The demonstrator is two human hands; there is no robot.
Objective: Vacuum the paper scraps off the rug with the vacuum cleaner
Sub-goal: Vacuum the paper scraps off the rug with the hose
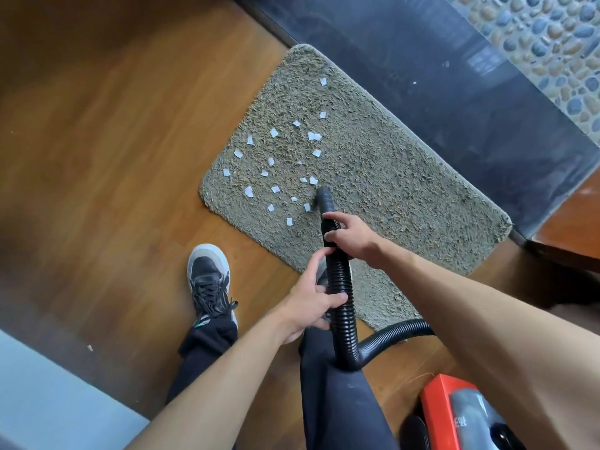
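A shaggy grey-green rug [383,177] lies on the wooden floor. Several white paper scraps [274,132] are scattered over its left half. A black ribbed vacuum hose [341,287] runs up from the lower right, and its smooth nozzle tip [323,198] touches the rug beside the nearest scraps. My right hand [352,237] grips the hose just behind the nozzle. My left hand [313,300] holds the hose lower down, fingers curled round it. The red and grey vacuum cleaner body [454,414] stands at the bottom right, partly hidden by my right arm.
My left foot in a black sneaker [209,280] stands on the wooden floor [97,157] left of the rug. A dark glossy step [454,92] borders the rug's far side, with pebble flooring [545,37] beyond. A pale surface [48,401] fills the bottom left corner.
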